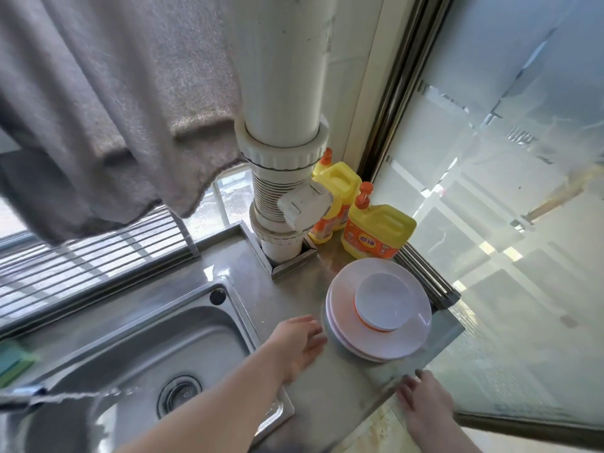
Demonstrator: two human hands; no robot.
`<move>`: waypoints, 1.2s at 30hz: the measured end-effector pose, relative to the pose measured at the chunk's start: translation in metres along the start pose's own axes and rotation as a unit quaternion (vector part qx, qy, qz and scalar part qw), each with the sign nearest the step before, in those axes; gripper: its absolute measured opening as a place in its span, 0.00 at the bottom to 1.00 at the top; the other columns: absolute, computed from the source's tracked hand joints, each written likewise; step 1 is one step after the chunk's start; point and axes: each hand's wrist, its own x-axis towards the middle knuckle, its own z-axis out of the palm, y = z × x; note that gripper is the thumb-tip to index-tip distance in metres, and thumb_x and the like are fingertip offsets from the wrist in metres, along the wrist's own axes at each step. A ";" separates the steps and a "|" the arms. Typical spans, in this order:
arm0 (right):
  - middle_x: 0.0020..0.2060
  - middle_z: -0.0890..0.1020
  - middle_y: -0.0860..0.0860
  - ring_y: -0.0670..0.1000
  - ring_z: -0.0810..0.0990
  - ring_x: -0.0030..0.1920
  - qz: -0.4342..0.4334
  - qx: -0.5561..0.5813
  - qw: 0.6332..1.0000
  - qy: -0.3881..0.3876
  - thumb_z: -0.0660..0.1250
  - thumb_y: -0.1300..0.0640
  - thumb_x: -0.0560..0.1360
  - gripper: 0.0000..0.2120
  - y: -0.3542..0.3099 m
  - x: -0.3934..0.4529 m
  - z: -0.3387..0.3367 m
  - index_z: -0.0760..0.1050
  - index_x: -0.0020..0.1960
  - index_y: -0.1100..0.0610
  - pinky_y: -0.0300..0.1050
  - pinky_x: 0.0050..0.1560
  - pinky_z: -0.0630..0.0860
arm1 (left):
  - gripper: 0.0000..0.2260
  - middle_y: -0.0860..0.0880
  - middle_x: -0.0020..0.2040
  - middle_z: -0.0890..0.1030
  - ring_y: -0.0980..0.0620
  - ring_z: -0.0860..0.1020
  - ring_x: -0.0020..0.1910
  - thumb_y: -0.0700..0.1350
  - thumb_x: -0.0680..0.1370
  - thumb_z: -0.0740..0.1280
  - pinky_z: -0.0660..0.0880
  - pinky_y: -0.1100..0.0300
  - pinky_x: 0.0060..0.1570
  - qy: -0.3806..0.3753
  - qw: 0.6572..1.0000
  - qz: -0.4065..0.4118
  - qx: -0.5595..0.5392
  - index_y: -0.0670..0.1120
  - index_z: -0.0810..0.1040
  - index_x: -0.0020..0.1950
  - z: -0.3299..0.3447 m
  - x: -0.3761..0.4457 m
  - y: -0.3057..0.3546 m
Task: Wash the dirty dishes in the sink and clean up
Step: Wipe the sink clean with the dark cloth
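Note:
A stack of pink plates (405,341) stands on the steel counter (340,387) right of the sink, with a white bowl (382,300) with an orange rim on top. My left hand (299,343) hovers just left of the stack, fingers straight and spread, holding nothing. My right hand (425,403) is at the counter's front right edge, fingers relaxed, holding nothing. The steel sink basin (130,361) with its drain (179,395) holds no dishes that I can see.
Two yellow detergent bottles (376,233) stand behind the plates beside a white drain pipe (284,158). A grey towel (98,109) hangs above the sink. A green sponge (13,361) lies at the far left. A faucet (23,395) runs water. A glass pane (523,223) is at the right.

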 end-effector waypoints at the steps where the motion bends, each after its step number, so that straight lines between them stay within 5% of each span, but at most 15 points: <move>1: 0.41 0.77 0.59 0.55 0.75 0.35 0.009 -0.016 1.000 0.005 0.60 0.58 0.85 0.08 0.013 -0.009 0.002 0.74 0.61 0.57 0.46 0.35 0.78 | 0.09 0.42 0.43 0.84 0.46 0.82 0.38 0.34 0.81 0.69 0.81 0.56 0.38 0.012 1.000 0.019 -0.005 0.40 0.79 0.62 -0.021 -0.006 0.002; 4: 0.34 0.76 0.58 0.52 0.74 0.28 0.019 -0.082 0.995 -0.046 0.64 0.61 0.84 0.07 0.049 -0.044 0.020 0.75 0.47 0.57 0.37 0.25 0.72 | 0.10 0.44 0.37 0.82 0.52 0.80 0.32 0.36 0.79 0.74 0.80 0.63 0.32 0.081 0.995 0.057 -0.022 0.35 0.82 0.59 -0.107 -0.023 0.002; 8: 0.32 0.77 0.58 0.52 0.73 0.26 -0.003 -0.137 0.978 -0.157 0.64 0.61 0.83 0.06 0.089 -0.097 0.061 0.78 0.49 0.59 0.37 0.23 0.70 | 0.09 0.50 0.29 0.76 0.57 0.73 0.23 0.48 0.83 0.69 0.72 0.67 0.21 0.164 0.965 0.068 -0.193 0.43 0.78 0.50 -0.227 -0.056 0.004; 12: 0.32 0.78 0.57 0.53 0.73 0.29 -0.023 -0.172 0.953 -0.247 0.64 0.61 0.84 0.07 0.130 -0.144 0.104 0.79 0.53 0.63 0.42 0.33 0.68 | 0.05 0.46 0.44 0.82 0.52 0.81 0.41 0.39 0.86 0.63 0.81 0.64 0.29 0.157 0.911 0.110 -0.365 0.41 0.78 0.57 -0.305 -0.102 0.016; 15: 0.32 0.78 0.54 0.52 0.74 0.30 -0.018 -0.215 0.925 -0.311 0.64 0.56 0.85 0.09 0.166 -0.182 0.135 0.78 0.51 0.60 0.42 0.35 0.70 | 0.05 0.45 0.37 0.81 0.52 0.78 0.33 0.33 0.82 0.67 0.80 0.64 0.29 0.181 0.952 0.131 -0.210 0.39 0.80 0.56 -0.333 -0.135 0.000; 17: 0.30 0.76 0.53 0.52 0.74 0.29 -0.011 -0.262 0.901 -0.345 0.65 0.52 0.84 0.13 0.190 -0.211 0.153 0.75 0.45 0.58 0.43 0.34 0.70 | 0.06 0.47 0.32 0.78 0.53 0.73 0.28 0.40 0.80 0.73 0.72 0.63 0.26 0.217 0.965 0.131 -0.073 0.38 0.81 0.54 -0.342 -0.155 -0.020; 20: 0.25 0.68 0.52 0.51 0.67 0.26 -0.031 -0.358 0.854 -0.377 0.64 0.48 0.84 0.19 0.229 -0.241 0.171 0.69 0.38 0.55 0.41 0.30 0.65 | 0.13 0.50 0.36 0.72 0.53 0.67 0.32 0.51 0.78 0.76 0.64 0.60 0.30 0.269 0.955 0.100 0.078 0.44 0.77 0.49 -0.351 -0.182 -0.046; 25: 0.32 0.68 0.56 0.51 0.64 0.30 -0.167 -0.515 0.725 -0.426 0.56 0.50 0.85 0.16 0.279 -0.252 0.189 0.71 0.43 0.57 0.40 0.26 0.60 | 0.08 0.50 0.36 0.73 0.50 0.70 0.35 0.38 0.73 0.65 0.70 0.53 0.36 0.341 0.911 0.120 0.198 0.49 0.71 0.36 -0.347 -0.191 -0.059; 27: 0.33 0.69 0.58 0.52 0.65 0.30 -0.195 -0.549 0.697 -0.418 0.56 0.60 0.83 0.09 0.281 -0.255 0.194 0.69 0.44 0.59 0.40 0.27 0.60 | 0.16 0.49 0.51 0.81 0.50 0.77 0.45 0.36 0.74 0.67 0.78 0.53 0.45 0.260 0.937 0.101 0.212 0.55 0.84 0.54 -0.349 -0.195 -0.062; 29: 0.36 0.74 0.60 0.53 0.69 0.31 -0.223 -0.590 0.668 -0.396 0.55 0.67 0.80 0.08 0.278 -0.251 0.198 0.70 0.49 0.58 0.42 0.29 0.64 | 0.35 0.49 0.71 0.73 0.50 0.77 0.59 0.37 0.76 0.73 0.76 0.58 0.53 0.157 0.965 0.066 0.200 0.62 0.69 0.78 -0.350 -0.198 -0.067; 30: 0.38 0.75 0.61 0.54 0.71 0.32 -0.231 -0.612 0.648 -0.389 0.54 0.69 0.79 0.10 0.275 -0.247 0.200 0.70 0.51 0.58 0.43 0.29 0.66 | 0.36 0.48 0.73 0.72 0.51 0.76 0.59 0.38 0.76 0.73 0.76 0.60 0.53 0.151 0.969 0.069 0.184 0.62 0.68 0.79 -0.350 -0.199 -0.069; 32: 0.37 0.74 0.62 0.55 0.72 0.32 -0.224 -0.659 0.595 -0.402 0.56 0.72 0.78 0.09 0.265 -0.244 0.200 0.69 0.51 0.60 0.45 0.30 0.71 | 0.19 0.49 0.61 0.79 0.54 0.77 0.49 0.38 0.76 0.73 0.78 0.60 0.48 0.212 0.959 0.095 0.164 0.58 0.79 0.62 -0.349 -0.200 -0.070; 34: 0.33 0.73 0.60 0.53 0.71 0.28 -0.250 -0.683 0.556 -0.403 0.64 0.72 0.75 0.08 0.251 -0.241 0.202 0.69 0.44 0.62 0.46 0.29 0.72 | 0.09 0.52 0.45 0.79 0.55 0.75 0.40 0.39 0.73 0.72 0.80 0.55 0.48 0.319 0.926 0.108 0.168 0.53 0.77 0.42 -0.347 -0.202 -0.070; 36: 0.26 0.73 0.57 0.52 0.71 0.24 -0.261 -0.665 0.570 -0.407 0.70 0.73 0.69 0.12 0.242 -0.237 0.208 0.70 0.36 0.60 0.44 0.29 0.71 | 0.08 0.53 0.46 0.81 0.55 0.78 0.43 0.38 0.74 0.70 0.81 0.55 0.49 0.355 0.915 0.112 0.153 0.52 0.80 0.44 -0.347 -0.205 -0.072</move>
